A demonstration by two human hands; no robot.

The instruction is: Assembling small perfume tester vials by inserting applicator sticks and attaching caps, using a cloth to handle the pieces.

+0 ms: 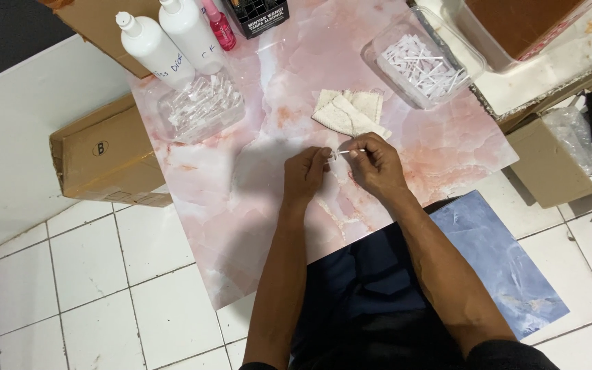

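My left hand [305, 173] and my right hand [376, 164] meet over a pink marbled board [241, 205]. Between their fingertips they pinch a small clear vial with a thin white stick [346, 151]. The left fingers hold the vial end, the right fingers hold the stick end. Just beyond the hands lies a folded beige cloth [348, 110]. A clear tub of small clear vials [200, 107] sits at the far left. Another clear tub with several white sticks [423, 63] sits at the far right.
Two white plastic bottles [166, 41], a pink spray bottle [219, 27] and a black box [258, 15] stand at the board's far edge. A cardboard box [104, 157] lies left, an open carton with plastic bags [570, 147] right. A blue marbled board [495, 260] lies on the white tiled floor [90, 274].
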